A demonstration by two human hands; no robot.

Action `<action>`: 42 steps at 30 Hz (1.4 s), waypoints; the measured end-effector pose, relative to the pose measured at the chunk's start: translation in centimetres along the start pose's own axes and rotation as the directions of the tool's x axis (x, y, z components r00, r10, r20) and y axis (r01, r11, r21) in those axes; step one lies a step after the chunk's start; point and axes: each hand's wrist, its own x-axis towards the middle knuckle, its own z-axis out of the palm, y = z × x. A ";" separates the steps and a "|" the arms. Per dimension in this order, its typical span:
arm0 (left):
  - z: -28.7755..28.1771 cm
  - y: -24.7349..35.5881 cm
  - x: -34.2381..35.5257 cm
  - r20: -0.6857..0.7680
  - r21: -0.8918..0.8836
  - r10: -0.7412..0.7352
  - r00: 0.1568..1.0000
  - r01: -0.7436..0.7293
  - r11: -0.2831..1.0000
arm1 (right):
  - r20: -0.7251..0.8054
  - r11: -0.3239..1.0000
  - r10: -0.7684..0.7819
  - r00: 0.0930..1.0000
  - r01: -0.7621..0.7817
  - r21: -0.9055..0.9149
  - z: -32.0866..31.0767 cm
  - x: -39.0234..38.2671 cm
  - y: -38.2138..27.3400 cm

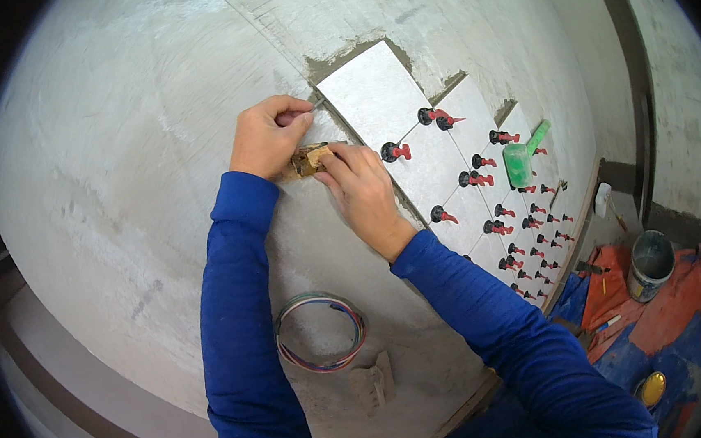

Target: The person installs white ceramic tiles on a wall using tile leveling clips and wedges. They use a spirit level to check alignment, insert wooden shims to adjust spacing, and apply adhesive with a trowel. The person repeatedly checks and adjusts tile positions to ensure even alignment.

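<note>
My left hand (pixel 270 135) is closed in a pinch on a thin grey rod (pixel 319 103) beside the left edge of the white tile (pixel 365 86). My right hand (pixel 361 193) is closed on a small tan, brass-coloured block (pixel 313 158) against the bare cement surface, just below the left hand; its exact kind is unclear. Red and black tile levelling clips (pixel 395 151) stand along the joints of the tiles to the right of my hands.
A green rubber mallet (pixel 519 164) lies among the clips. A coil of coloured wire (pixel 289 323) lies below my hands near a mortar-stained piece (pixel 373 382). At the lower right, a bucket (pixel 651 265) stands on orange (pixel 694 299) and blue sheeting, with a yellow round object (pixel 652 389) nearby.
</note>
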 end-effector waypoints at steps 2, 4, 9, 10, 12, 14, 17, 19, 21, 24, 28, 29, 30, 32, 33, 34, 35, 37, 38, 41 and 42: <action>-0.1 0.0 0.1 0.007 0.008 0.013 1.000 -0.013 1.000 | 0.000 0.999 0.013 1.000 -0.013 -0.032 0.2 0.5 -0.1; -0.1 0.1 0.1 0.001 0.013 0.038 0.999 -0.038 0.999 | -0.015 0.998 0.016 1.000 -0.017 -0.064 0.5 0.9 -0.4; -0.4 0.7 0.1 -0.024 0.077 0.058 0.998 -0.056 0.995 | -0.079 0.991 -0.005 0.997 -0.006 -0.137 1.0 1.2 -0.7; -0.5 0.9 0.1 -0.032 0.125 0.071 0.997 -0.067 0.990 | -0.079 0.990 -0.006 0.997 -0.006 -0.143 1.1 1.3 -0.7; -0.6 1.3 0.3 -0.004 0.179 0.067 0.998 -0.065 0.982 | -0.089 0.989 -0.006 0.996 -0.007 -0.146 1.4 1.7 -0.5; -0.7 1.7 0.5 0.012 0.223 0.061 0.998 -0.062 0.973 | -0.101 0.990 -0.012 0.995 -0.002 -0.140 1.9 2.3 -0.2; -0.7 2.0 0.8 0.021 0.280 0.068 0.997 -0.071 0.957 | -0.120 0.989 -0.013 0.993 -0.005 -0.147 2.5 3.2 0.2; -0.7 2.1 0.7 0.016 0.336 0.071 0.997 -0.072 0.939 | -0.129 0.988 -0.011 0.992 -0.009 -0.155 2.7 3.6 0.3; -0.6 2.2 0.6 0.012 0.379 0.148 0.989 -0.142 0.914 | -0.137 0.987 -0.006 0.991 -0.016 -0.158 2.9 3.8 0.2; -0.5 2.3 0.4 0.018 0.481 0.286 0.958 -0.259 0.838 | -0.106 0.986 0.028 0.994 -0.045 -0.160 2.9 3.9 0.2; -0.5 2.5 0.1 0.058 0.589 0.388 0.920 -0.345 0.731 | -0.136 0.985 0.046 0.990 -0.068 -0.161 3.3 4.2 0.3; -0.5 2.6 0.0 0.048 0.588 0.391 0.919 -0.342 0.733 | -0.143 0.983 0.057 0.988 -0.080 -0.163 3.4 4.3 0.3; -0.4 2.7 -0.2 0.037 0.587 0.394 0.918 -0.339 0.735 | -0.150 0.982 0.067 0.986 -0.092 -0.165 3.5 4.4 0.3; -0.2 2.7 -0.4 0.002 0.568 0.372 0.928 -0.307 0.764 | -0.169 0.982 0.091 0.981 -0.117 -0.149 3.8 4.6 0.4; -0.1 2.7 -0.5 -0.021 0.547 0.346 0.938 -0.279 0.789 | -0.177 0.982 0.106 0.979 -0.131 -0.139 3.8 4.7 0.4; 0.0 2.7 -0.5 -0.045 0.524 0.323 0.945 -0.253 0.813 | -0.180 0.980 0.110 0.978 -0.137 -0.146 3.9 4.7 0.4; 0.1 2.7 -0.5 -0.071 0.489 0.275 0.959 -0.207 0.847 | -0.182 0.978 0.116 0.976 -0.145 -0.151 4.0 4.8 0.4; 0.4 2.7 -0.6 -0.122 0.409 0.185 0.975 -0.120 0.904 | -0.188 0.973 0.126 0.974 -0.158 -0.169 3.9 4.9 0.2; 0.5 2.7 -0.6 -0.142 0.369 0.169 0.975 -0.107 0.923 | -0.190 0.969 0.129 0.973 -0.164 -0.183 3.8 4.9 0.2; 0.8 2.6 -0.8 -0.190 0.278 0.120 0.974 -0.064 0.958 | -0.184 0.967 0.120 0.976 -0.157 -0.202 3.4 4.6 -0.2; 0.9 2.5 -0.9 -0.197 0.271 0.107 0.975 -0.051 0.961 | -0.180 0.967 0.114 0.977 -0.151 -0.205 3.3 4.5 -0.2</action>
